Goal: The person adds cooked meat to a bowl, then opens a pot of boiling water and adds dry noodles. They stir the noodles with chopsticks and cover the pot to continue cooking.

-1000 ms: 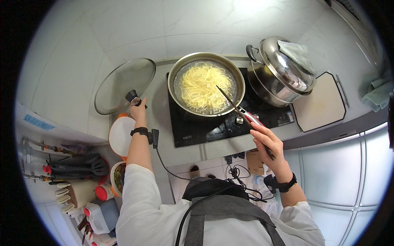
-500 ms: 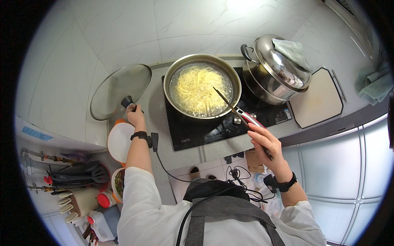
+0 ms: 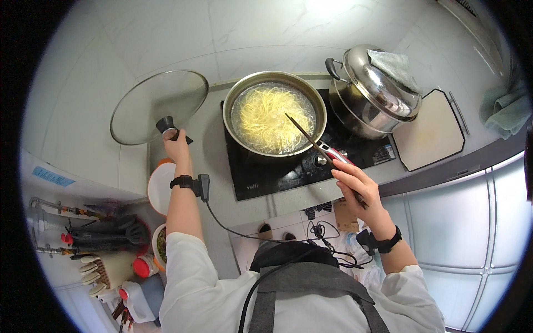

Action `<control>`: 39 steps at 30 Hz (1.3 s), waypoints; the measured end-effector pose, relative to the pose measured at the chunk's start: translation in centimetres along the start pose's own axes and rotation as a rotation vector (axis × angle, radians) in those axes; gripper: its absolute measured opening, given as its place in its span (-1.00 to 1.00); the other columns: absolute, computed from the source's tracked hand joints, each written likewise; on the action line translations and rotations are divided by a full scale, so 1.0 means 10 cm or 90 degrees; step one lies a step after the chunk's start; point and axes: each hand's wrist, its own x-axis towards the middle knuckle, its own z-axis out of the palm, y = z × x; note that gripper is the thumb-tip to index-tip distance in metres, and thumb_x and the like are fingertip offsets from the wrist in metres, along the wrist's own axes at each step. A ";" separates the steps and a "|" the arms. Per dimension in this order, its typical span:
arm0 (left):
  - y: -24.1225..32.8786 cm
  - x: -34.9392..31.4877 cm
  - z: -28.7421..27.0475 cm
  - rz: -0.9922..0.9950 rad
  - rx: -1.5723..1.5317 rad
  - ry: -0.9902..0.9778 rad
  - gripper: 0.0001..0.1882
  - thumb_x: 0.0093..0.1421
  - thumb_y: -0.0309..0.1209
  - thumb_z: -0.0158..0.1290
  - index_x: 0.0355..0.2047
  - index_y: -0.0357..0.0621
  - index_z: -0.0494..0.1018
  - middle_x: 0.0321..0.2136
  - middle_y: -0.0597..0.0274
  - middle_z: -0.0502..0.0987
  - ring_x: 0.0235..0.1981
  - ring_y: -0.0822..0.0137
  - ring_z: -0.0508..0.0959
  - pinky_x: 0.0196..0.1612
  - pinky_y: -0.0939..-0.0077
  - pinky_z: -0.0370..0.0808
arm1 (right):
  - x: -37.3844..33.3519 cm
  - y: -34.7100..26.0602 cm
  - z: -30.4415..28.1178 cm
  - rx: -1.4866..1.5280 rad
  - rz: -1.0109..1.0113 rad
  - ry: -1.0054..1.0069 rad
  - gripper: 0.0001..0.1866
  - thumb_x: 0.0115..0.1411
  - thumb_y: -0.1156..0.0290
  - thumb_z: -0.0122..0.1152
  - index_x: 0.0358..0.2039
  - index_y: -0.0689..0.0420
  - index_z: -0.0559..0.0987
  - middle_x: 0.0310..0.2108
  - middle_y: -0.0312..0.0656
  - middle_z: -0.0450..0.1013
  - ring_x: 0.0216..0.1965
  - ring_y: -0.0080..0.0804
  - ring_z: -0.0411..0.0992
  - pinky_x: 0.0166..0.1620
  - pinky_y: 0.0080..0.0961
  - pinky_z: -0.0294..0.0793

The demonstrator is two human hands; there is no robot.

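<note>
My left hand (image 3: 176, 149) is closed on the dark knob of a glass lid (image 3: 158, 102), holding it tilted left of the pan. In my right hand (image 3: 360, 191) is a pair of dark chopsticks (image 3: 304, 133), their tips over the noodles. Pale yellow noodles (image 3: 266, 116) lie in bubbling water in a steel pan (image 3: 275, 74), which sits on a black cooktop (image 3: 261, 177). The pan's red handle (image 3: 340, 157) runs toward my right fingers; whether they touch it, I cannot tell.
A lidded steel pot (image 3: 361, 111) with a grey cloth (image 3: 393, 66) on top stands right of the pan. Beyond it lies a pale cutting board (image 3: 430, 133). A white bowl (image 3: 159, 188) is under my left forearm, near a knife block (image 3: 114, 272). Cables hang by my waist.
My left hand has moved the lid up and slightly left, tilting it more. My right hand and the chopsticks have barely shifted.
</note>
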 end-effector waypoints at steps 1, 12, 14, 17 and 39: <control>0.03 0.04 -0.03 0.022 -0.014 -0.002 -0.65 -0.02 -0.33 0.25 -0.30 -0.27 0.43 -0.32 0.13 0.52 -0.30 0.24 0.51 -0.18 0.35 0.41 | -0.01 0.01 -0.01 0.001 0.003 -0.006 -0.71 0.11 0.65 0.20 -0.12 0.22 0.55 -0.05 0.02 0.47 -0.05 -0.08 0.48 -0.02 -0.37 0.47; 1.01 -0.10 -0.85 0.066 -0.079 -0.177 -0.60 -0.07 -0.36 0.27 -0.30 -0.29 0.38 -0.43 0.20 0.45 -0.50 0.44 0.45 -0.42 0.56 0.43 | -0.18 0.15 -0.17 0.069 -0.021 0.061 -0.74 0.12 0.64 0.19 -0.14 0.22 0.55 -0.10 0.02 0.49 -0.11 -0.11 0.50 -0.07 -0.39 0.49; 1.31 -0.20 -0.99 0.094 -0.067 -0.202 -0.62 -0.07 -0.35 0.26 -0.29 -0.28 0.40 -0.44 0.23 0.45 -0.49 0.45 0.45 -0.43 0.59 0.44 | -0.25 0.18 -0.20 0.086 -0.019 0.079 -0.75 0.13 0.63 0.19 -0.14 0.22 0.54 -0.10 0.02 0.49 -0.12 -0.11 0.50 -0.08 -0.40 0.49; 1.72 -0.35 -1.14 0.095 0.022 -0.273 -0.65 -0.02 -0.30 0.26 -0.26 -0.19 0.46 -0.36 0.31 0.49 -0.37 0.48 0.47 -0.39 0.61 0.42 | -0.34 0.24 -0.23 0.107 -0.010 0.100 -0.80 0.16 0.64 0.15 -0.18 0.27 0.56 -0.10 -0.02 0.49 -0.18 -0.29 0.50 -0.14 -0.53 0.47; 2.67 -0.80 0.27 0.297 0.490 -0.608 -0.63 -0.31 -0.27 0.20 -0.51 -0.31 0.52 -0.60 0.16 0.53 -0.57 0.31 0.51 -0.45 0.44 0.44 | -1.13 0.36 -0.79 0.132 0.097 0.308 -0.84 0.19 0.58 0.15 -0.21 0.27 0.56 -0.13 0.00 0.51 -0.15 -0.23 0.52 -0.08 -0.48 0.46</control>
